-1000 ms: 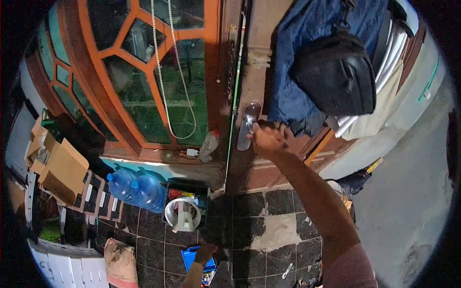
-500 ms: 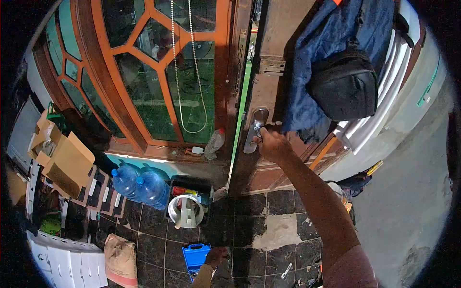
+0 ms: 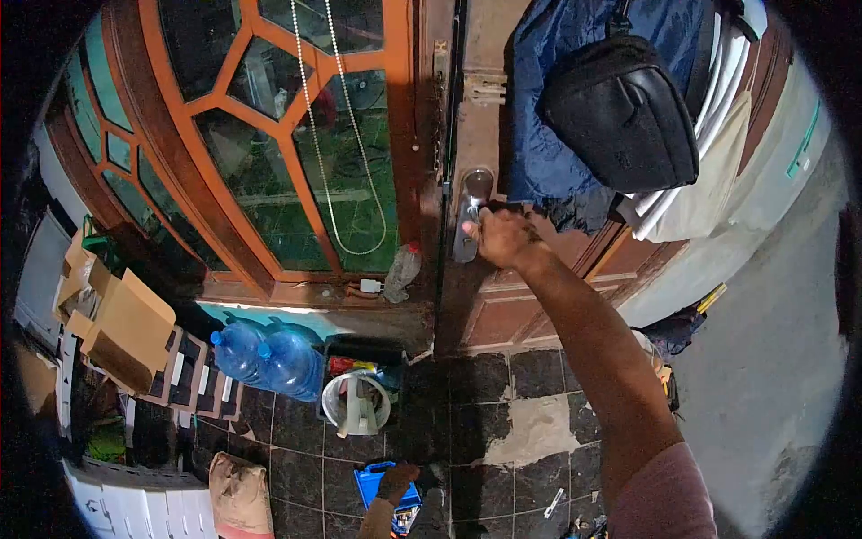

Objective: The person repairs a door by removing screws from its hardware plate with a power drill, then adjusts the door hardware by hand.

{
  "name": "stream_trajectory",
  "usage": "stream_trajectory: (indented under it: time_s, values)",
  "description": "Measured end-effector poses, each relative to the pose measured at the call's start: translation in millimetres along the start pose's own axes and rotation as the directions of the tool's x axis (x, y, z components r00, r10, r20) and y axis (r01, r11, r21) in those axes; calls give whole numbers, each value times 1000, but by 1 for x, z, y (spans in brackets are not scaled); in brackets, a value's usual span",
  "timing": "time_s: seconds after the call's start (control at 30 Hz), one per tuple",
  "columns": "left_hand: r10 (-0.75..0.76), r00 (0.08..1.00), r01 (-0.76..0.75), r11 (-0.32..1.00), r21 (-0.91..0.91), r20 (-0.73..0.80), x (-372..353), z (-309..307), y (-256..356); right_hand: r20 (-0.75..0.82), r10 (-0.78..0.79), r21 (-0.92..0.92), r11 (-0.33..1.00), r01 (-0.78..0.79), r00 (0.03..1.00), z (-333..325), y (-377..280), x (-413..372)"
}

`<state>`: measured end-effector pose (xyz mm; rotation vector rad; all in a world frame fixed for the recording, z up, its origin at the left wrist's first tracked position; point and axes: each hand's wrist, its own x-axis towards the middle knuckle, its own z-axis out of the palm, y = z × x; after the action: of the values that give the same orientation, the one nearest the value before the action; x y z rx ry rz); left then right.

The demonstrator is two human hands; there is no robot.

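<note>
My right hand (image 3: pixel 507 238) is closed around the metal door handle (image 3: pixel 470 214) on the brown wooden door (image 3: pixel 492 314). The door stands against its frame. My left hand (image 3: pixel 398 481) is low in the view, over an open blue plastic case (image 3: pixel 370 485) with small items in it. Shadow hides the left fingers, and whether they touch the case does not show. A black bag (image 3: pixel 624 117) and a dark blue jacket (image 3: pixel 530 162) hang on the door just above my right hand.
Left of the door is an orange-framed window (image 3: pixel 292 135) with a bead chain (image 3: pixel 377 193). Below stand blue water jugs (image 3: pixel 292 364), a white bucket (image 3: pixel 332 409) in a dark crate, cardboard (image 3: pixel 135 328) and a paper sack (image 3: pixel 238 494). A grey wall (image 3: pixel 754 359) is at right.
The door has swung shut under my right hand, and the bright gap along its edge has gone. My left hand has shifted from beside the blue case to over it.
</note>
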<state>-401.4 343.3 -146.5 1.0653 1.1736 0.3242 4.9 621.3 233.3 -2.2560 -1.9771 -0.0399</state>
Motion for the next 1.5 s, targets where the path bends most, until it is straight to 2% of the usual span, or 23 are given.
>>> stream_trajectory:
  time_s: [0.03,0.13,0.17,0.23,0.27,0.33,0.4,0.43,0.47,0.5,0.6,0.63,0.73,0.77,0.8,0.87,0.9,1.0,1.03,1.13,1.23,1.33,1.5]
  values:
    - [-162,987,161,984,-69,-9,-15,5,34,32,29,-4,1000,-29,999,2,-3,8]
    - [-198,980,198,970,-139,11,-11,5,12,-76,53,-116,991,-62,996,16,-3,34]
    - [-297,953,287,949,-130,-60,-11,10,25,-19,126,-39,991,-127,992,16,-3,42]
    - [-74,997,71,990,121,16,12,-1,-36,-91,126,-116,984,-136,988,21,-4,48]
    - [32,996,-50,970,237,77,19,-8,-47,-127,125,-155,977,-145,984,21,-5,49]
    - [48,998,-51,994,96,31,23,-18,-64,-85,127,-106,985,-136,988,26,-4,56]
    - [191,981,-193,971,140,27,27,-24,-76,-105,106,-96,989,-116,989,35,2,62]
    - [326,943,-331,909,254,62,39,-29,-88,-102,107,-96,988,-117,989,33,1,62]
    - [13,1000,-11,992,126,-12,30,-22,-48,-98,114,-96,988,-123,989,28,-2,58]
    - [-302,949,300,953,-41,-86,15,-11,11,-108,117,-95,987,-127,987,21,-5,58]
    - [-29,997,50,948,315,-71,17,-17,-4,-120,172,-152,970,-189,978,23,-11,57]
    - [60,997,-36,907,420,-45,17,-18,-11,-66,213,-135,966,-220,975,9,-19,51]
    - [309,948,-275,684,675,73,29,-25,-23,-134,254,-79,961,-265,958,21,-17,49]
    - [148,989,-126,852,508,-3,22,-25,-10,-251,202,-109,966,-235,947,21,-14,43]
    - [-31,999,40,952,302,-37,8,-23,0,-211,177,-86,976,-199,961,20,-10,39]
    - [-20,1000,18,975,221,5,4,-24,-7,-127,121,-45,991,-128,984,10,-7,32]
    - [-34,999,32,981,190,8,1,-28,-10,-158,93,-14,995,-96,983,8,-6,29]
    - [-47,999,47,986,157,-8,1,-36,-20,-105,108,-51,992,-114,989,9,-4,34]
    - [-51,999,53,988,147,-17,2,-41,-22,-142,117,104,989,-103,983,16,-2,40]
    - [-58,998,61,988,138,-27,2,-44,-27,-258,13,-92,995,-38,966,29,8,38]
    - [-50,998,53,987,150,-29,7,-43,-29,-339,32,-36,998,-47,940,49,15,47]
    - [-54,998,59,985,159,-36,8,-42,-32,-203,102,69,994,-90,974,29,8,42]
    - [-24,999,30,984,176,-37,14,-39,-27,-371,141,143,985,-94,918,45,7,40]
